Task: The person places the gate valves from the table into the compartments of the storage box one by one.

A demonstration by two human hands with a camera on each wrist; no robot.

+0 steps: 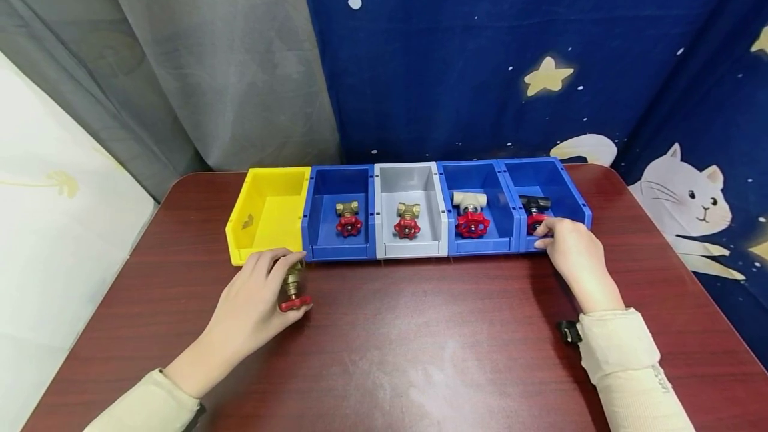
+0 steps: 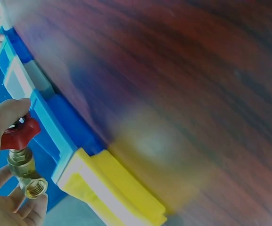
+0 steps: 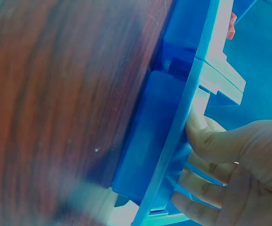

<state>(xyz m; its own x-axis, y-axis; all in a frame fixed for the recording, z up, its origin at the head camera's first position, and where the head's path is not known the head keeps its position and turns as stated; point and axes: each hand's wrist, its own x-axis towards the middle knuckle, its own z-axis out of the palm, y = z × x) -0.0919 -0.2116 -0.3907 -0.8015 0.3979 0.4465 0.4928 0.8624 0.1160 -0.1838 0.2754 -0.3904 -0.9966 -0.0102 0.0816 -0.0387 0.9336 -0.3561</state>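
My left hand (image 1: 255, 292) holds a brass gate valve (image 1: 292, 280) in front of the yellow bin (image 1: 273, 215). Its thumb lies at the red handwheel (image 2: 20, 134), with the other fingers at the brass body (image 2: 22, 165). On the right, my right hand (image 1: 576, 252) reaches over the front of the end blue bin (image 1: 549, 179). Its fingertips are right at the red handwheel of a black valve (image 1: 534, 203) lying inside. In the right wrist view the hand is at the bin's front wall (image 3: 147, 136); I cannot tell whether it grips the valve, which is hidden there.
Between the hands stand a blue bin (image 1: 339, 252) and a grey bin (image 1: 411, 250), each with a brass red-wheeled valve, and another blue bin (image 1: 480, 245) with a white red-wheeled valve (image 1: 471, 212). All the bins form one row on the brown table (image 1: 414, 339), before a curtain.
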